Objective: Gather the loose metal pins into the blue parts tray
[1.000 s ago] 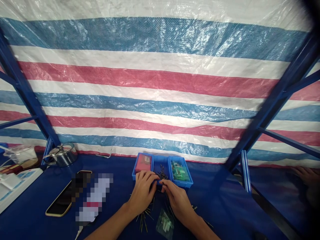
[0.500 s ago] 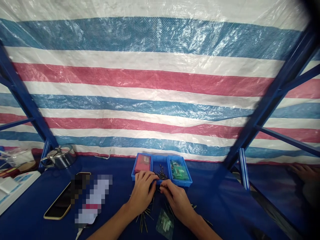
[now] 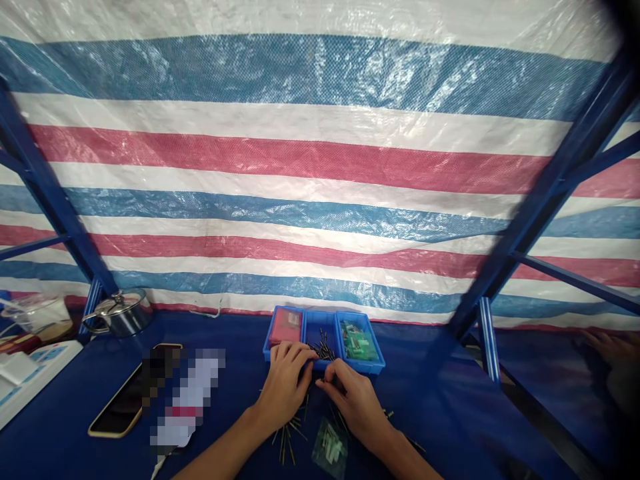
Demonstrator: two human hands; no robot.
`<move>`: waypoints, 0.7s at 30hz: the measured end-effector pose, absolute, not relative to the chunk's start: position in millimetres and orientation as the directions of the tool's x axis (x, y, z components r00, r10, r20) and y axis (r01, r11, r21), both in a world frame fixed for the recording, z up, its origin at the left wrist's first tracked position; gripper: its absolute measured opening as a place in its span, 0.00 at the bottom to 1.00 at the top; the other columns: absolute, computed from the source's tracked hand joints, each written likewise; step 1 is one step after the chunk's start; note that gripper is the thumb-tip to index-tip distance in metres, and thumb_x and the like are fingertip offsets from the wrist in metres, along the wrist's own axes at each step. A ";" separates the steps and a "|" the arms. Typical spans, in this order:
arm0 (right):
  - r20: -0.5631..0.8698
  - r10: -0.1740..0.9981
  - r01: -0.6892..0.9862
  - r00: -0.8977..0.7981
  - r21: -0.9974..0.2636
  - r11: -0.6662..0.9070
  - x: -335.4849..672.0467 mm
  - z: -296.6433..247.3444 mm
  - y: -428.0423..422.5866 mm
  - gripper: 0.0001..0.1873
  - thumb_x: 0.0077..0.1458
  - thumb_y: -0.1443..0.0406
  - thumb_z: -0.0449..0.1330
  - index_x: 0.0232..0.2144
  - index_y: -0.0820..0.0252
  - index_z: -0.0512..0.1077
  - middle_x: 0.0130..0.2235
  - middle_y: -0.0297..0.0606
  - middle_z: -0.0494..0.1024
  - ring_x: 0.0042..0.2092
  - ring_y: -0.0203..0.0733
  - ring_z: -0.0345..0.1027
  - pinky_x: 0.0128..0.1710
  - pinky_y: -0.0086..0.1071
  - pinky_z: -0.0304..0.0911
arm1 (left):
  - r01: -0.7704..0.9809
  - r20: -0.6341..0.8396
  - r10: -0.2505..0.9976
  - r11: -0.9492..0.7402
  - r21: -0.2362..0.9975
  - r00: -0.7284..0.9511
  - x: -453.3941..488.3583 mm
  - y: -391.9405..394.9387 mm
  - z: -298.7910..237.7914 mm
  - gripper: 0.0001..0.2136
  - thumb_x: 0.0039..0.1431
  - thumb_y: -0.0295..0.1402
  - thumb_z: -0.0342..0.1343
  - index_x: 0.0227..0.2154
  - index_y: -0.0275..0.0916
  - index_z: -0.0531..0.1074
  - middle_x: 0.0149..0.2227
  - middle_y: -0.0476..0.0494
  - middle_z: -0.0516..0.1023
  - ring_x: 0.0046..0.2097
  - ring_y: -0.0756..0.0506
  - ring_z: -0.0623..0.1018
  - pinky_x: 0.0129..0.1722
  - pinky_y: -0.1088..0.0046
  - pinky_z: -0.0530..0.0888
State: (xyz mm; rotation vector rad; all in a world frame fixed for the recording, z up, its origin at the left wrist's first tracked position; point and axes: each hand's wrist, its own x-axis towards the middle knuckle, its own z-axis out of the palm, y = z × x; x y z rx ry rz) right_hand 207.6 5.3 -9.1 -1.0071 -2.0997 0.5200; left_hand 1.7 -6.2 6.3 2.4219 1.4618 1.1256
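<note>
My left hand (image 3: 287,377) rests over the front of the blue left bin (image 3: 267,352), its fingers bent forward and its thumb apart from the index finger. Close beside it, my right hand (image 3: 354,399) has thumb and index finger pinched together in front of the blue middle bin (image 3: 320,319). Whatever is in that pinch is too small to make out. Dark, thin drill bits (image 3: 325,347) stand in the middle bin. More slender drill bits (image 3: 286,443) lie fanned out under my left wrist. A clear bag with pale pieces (image 3: 331,445) lies between my forearms.
A red packet (image 3: 286,325) fills the left bin; green packets (image 3: 357,341) are in the right bin (image 3: 381,363). Leftward lie a phone (image 3: 115,413), a lidded metal pot (image 3: 123,315) and a white power strip (image 3: 37,380). Blue frame posts (image 3: 545,187) flank a striped tarp (image 3: 300,160).
My right hand has shifted slightly, with its pinched fingertips now a little lower and nearer to me. My left hand stays in place.
</note>
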 end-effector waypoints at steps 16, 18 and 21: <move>0.522 0.729 0.424 -0.443 -0.595 0.683 206.2 -9.6 5.8 0.13 0.78 0.56 0.50 0.43 0.53 0.71 0.34 0.31 0.76 0.33 0.38 0.74 0.35 0.29 0.64 | 0.728 0.540 0.798 -0.534 0.431 0.266 1.9 -6.3 6.6 0.09 0.75 0.29 0.50 0.49 0.46 0.75 0.50 0.45 0.79 0.52 0.40 0.73 0.51 0.58 0.66; 0.529 0.722 0.427 -0.445 -0.583 0.691 206.1 -9.5 5.5 0.14 0.78 0.57 0.48 0.43 0.53 0.71 0.32 0.30 0.75 0.31 0.38 0.72 0.33 0.29 0.64 | 0.730 0.543 0.798 -0.532 0.429 0.262 2.0 -6.2 6.4 0.09 0.75 0.29 0.50 0.49 0.46 0.75 0.50 0.45 0.79 0.52 0.40 0.73 0.51 0.58 0.66; 0.540 0.718 0.435 -0.440 -0.571 0.696 206.0 -8.3 4.7 0.14 0.78 0.58 0.47 0.45 0.53 0.71 0.32 0.31 0.75 0.31 0.38 0.72 0.33 0.29 0.64 | 0.731 0.539 0.799 -0.531 0.429 0.264 1.9 -6.1 6.2 0.10 0.75 0.28 0.50 0.49 0.46 0.74 0.50 0.46 0.79 0.53 0.40 0.73 0.51 0.58 0.66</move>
